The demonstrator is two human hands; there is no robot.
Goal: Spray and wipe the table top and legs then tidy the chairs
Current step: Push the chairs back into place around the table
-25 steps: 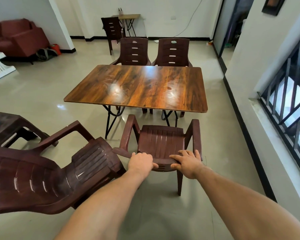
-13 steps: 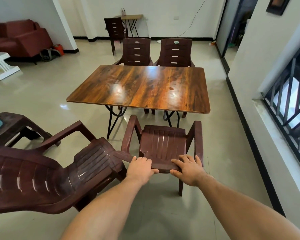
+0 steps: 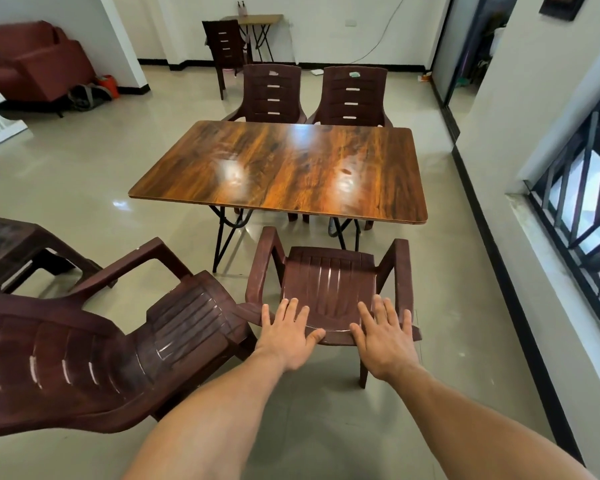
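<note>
Head view
Hands: my left hand (image 3: 286,336) and right hand (image 3: 385,341) are flat, fingers spread, gripping nothing, over the near chair (image 3: 329,282) back.
Table: the table (image 3: 284,168) stands just beyond this chair.
In the way: a tilted chair (image 3: 101,351) crowds my left.
Far side: the far-left chair (image 3: 272,93) and far-right chair (image 3: 354,97) sit side by side.

The left chair (image 3: 84,358) and stool (image 3: 21,237) run off the left edge, the table (image 3: 291,168) hides the far chairs (image 3: 272,91) below their backs, and the bottles (image 3: 242,6) beyond are too small to make out.
</note>
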